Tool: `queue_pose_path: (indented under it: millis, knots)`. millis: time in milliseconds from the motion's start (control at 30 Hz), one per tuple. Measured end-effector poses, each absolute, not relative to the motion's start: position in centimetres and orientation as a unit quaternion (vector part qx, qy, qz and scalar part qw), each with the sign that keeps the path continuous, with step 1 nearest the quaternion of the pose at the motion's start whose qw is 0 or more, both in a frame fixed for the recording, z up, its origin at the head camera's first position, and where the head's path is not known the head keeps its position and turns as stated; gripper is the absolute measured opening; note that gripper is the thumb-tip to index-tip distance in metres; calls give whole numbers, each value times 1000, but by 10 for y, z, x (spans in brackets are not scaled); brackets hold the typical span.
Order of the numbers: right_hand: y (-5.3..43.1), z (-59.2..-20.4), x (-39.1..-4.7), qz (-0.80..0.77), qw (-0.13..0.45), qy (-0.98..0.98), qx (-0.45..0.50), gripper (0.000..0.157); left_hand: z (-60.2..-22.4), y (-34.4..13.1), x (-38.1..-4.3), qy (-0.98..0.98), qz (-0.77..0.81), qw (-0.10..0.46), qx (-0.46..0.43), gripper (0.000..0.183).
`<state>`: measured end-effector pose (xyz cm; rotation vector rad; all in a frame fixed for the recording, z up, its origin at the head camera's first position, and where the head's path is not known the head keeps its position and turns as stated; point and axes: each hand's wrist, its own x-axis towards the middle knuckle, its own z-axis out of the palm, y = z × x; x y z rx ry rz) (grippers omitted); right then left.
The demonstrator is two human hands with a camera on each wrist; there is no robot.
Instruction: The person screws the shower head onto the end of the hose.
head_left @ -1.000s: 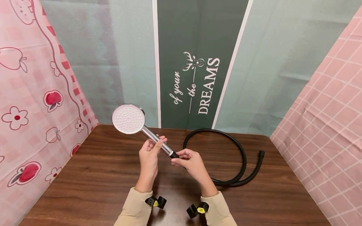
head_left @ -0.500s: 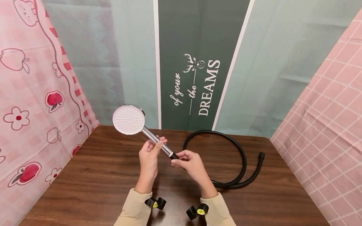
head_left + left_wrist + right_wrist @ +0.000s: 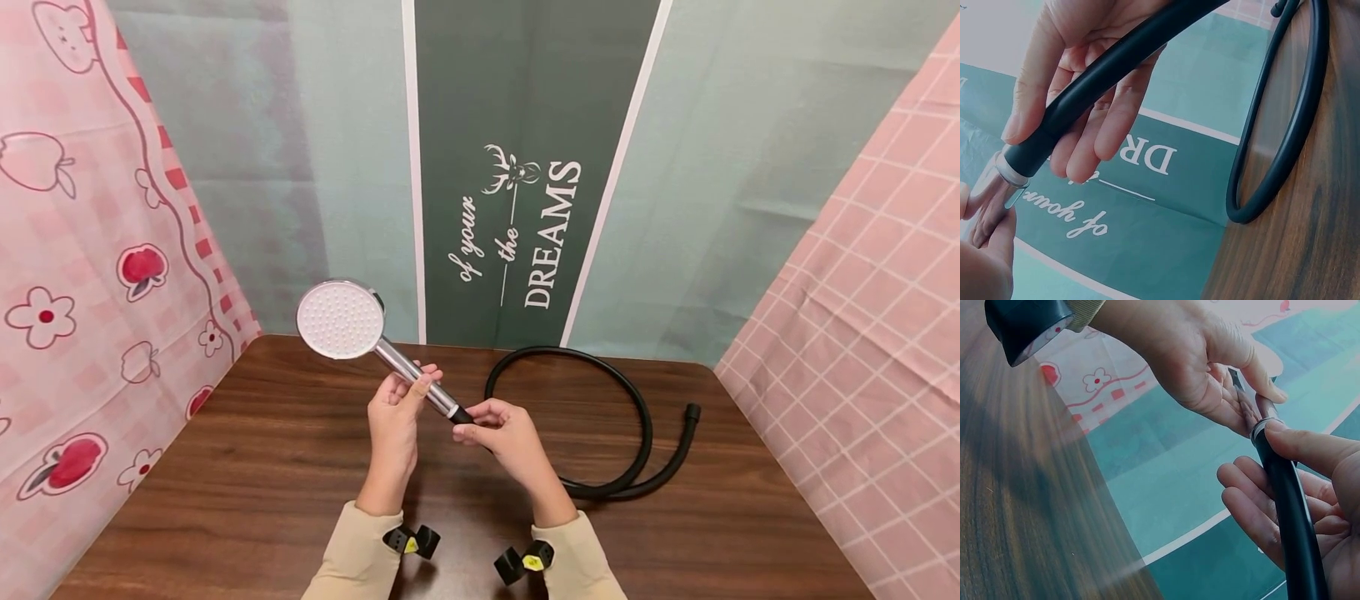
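A pale blue-green cloth (image 3: 360,208) with a dark green stripe and white words hung at the back. In front of it was a big, dark brown wooden table (image 3: 262,483). A pink cloth with red apples and flowers (image 3: 82,267) hung on the left, and a pink cloth with white crossing lines (image 3: 862,292) hung on the right. A long, black, bendy hose (image 3: 647,421) lay in a loop on the table, with its loose end out to the right. Its other end was up in the air, at the bottom of a shiny silver shower head with a round white face (image 3: 345,321). The shower head was over the table, tilted, with its face up at the left and its handle sloping down. The left hand (image 3: 396,421) had its thumb and fingers curled round the silver handle. The right hand (image 3: 502,429) pinched the hose end with its thumb and pointing finger; its other fingers were loosely bent. A thin white ring (image 3: 1011,172) showed where the handle met the hose.
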<state>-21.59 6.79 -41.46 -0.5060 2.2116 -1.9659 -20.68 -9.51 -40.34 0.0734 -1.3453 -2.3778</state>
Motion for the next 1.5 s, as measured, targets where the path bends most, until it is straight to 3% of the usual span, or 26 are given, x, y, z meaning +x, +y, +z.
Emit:
queue_pose_path:
  millis: [1500]
  knots:
    - [70, -412, -218, -649, 76, 741, -157, 29, -404, -92, -209, -476, -854, 206, 32, 18]
